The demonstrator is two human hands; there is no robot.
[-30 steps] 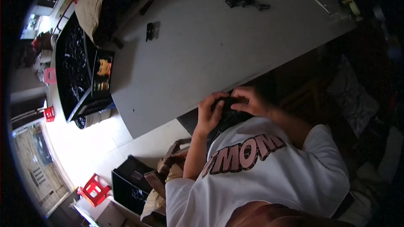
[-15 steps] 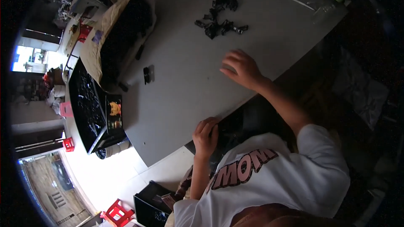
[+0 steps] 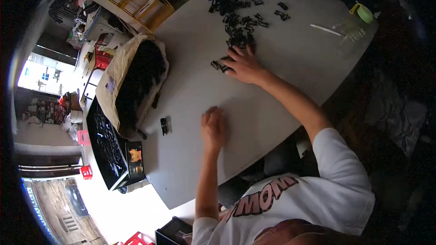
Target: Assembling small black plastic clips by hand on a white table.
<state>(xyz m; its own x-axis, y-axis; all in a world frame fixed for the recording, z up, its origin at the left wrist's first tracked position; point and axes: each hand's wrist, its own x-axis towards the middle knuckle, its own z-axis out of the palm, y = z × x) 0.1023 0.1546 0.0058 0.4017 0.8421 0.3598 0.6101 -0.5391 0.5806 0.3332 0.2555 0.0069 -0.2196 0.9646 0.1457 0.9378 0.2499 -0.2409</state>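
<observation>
My right hand (image 3: 246,67) lies low over the near end of a trail of small black clip-like pieces (image 3: 238,26), fingers spread, fingertips at the pieces. Several of them peek out beside its fingers; whether any is gripped is hidden under the palm. Nearer me, my left hand (image 3: 213,127) hovers at the table with its fingers curled in, somewhat blurred; what it holds, if anything, does not show. To its left a single dark clip-like piece (image 3: 164,126) rests on the grey table (image 3: 190,163).
At the table's left side lies a cream sack (image 3: 105,75) with its mouth full of black pieces. Beside it stands a black box (image 3: 135,159) of dark parts. A white stick (image 3: 325,30) and a green-and-yellow roll-like item (image 3: 363,12) lie at the far right.
My right hand has reached away and left onto the black pieces. My left hand has come off the near table edge to above the tabletop. The whole view has shifted.
</observation>
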